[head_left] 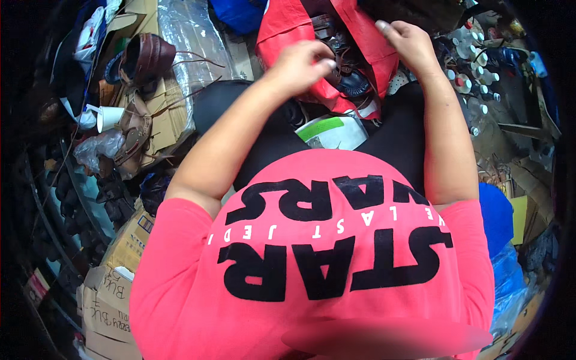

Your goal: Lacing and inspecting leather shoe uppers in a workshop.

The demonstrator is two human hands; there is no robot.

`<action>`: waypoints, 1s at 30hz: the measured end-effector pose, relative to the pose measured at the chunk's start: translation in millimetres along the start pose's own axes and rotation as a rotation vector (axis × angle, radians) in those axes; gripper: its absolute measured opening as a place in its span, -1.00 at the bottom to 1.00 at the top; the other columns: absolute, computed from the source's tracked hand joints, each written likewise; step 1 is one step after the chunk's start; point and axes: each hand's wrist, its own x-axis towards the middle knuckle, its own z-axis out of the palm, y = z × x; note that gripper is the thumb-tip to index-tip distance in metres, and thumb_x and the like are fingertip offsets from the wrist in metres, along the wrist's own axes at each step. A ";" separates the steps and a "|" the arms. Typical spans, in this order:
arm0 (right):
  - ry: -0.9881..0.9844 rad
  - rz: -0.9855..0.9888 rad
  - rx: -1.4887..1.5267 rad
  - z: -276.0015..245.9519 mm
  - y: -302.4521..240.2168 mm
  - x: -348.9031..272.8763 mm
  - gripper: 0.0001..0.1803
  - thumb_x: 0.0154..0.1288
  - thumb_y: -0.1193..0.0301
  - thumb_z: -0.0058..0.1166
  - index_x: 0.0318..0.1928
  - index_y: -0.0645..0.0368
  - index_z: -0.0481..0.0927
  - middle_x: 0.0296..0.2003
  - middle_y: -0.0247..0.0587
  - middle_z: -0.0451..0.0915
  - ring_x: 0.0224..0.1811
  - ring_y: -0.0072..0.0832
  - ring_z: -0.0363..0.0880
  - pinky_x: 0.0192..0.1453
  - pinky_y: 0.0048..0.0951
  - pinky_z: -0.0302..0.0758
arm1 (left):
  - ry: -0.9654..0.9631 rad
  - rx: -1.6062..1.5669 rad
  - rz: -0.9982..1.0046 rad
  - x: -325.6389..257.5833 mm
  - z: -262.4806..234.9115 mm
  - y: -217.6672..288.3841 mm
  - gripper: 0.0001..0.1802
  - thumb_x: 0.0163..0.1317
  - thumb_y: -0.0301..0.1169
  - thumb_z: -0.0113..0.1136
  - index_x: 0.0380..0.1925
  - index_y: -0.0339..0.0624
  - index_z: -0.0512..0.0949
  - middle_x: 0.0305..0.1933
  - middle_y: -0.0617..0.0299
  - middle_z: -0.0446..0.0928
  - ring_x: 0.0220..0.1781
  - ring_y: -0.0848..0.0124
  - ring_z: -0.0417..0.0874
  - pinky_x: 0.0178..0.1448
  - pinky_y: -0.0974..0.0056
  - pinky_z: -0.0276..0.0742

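Observation:
Between my knees lies a red bag (281, 33), its mouth spread apart. Inside it are dark leather shoes (354, 84) with straps or laces; the bag's folds hide part of them. My left hand (305, 65) is over the left side of the opening, its fingers bent and thumb apart, with nothing visible in them. At the bag's upper right edge, my right hand (407, 45) has its fingertips closed on the red material. Below the bag, a pale sheet with a green strip (327, 129) shows between my legs.
Brown leather shoes (147, 57) with long laces sit on cardboard (168, 120) at the left, near a white cup (110, 118) and clear plastic wrap (195, 48). Several white-capped bottles (477, 60) stand at the right. Marked cardboard boxes (111, 300) are at the lower left.

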 end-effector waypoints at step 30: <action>-0.430 0.568 0.841 0.6 -9.0 13.8 -0.29 0.20 -0.26 -0.20 0.16 -0.03 0.42 0.01 -0.36 0.50 0.01 -0.43 0.40 0.12 -0.23 0.21 | 0.593 -1.712 -0.410 7.0 -91.8 23.2 -0.59 0.19 -0.13 -0.14 -0.24 -0.21 0.54 -0.18 0.13 0.60 -0.09 0.25 0.58 0.12 0.14 0.42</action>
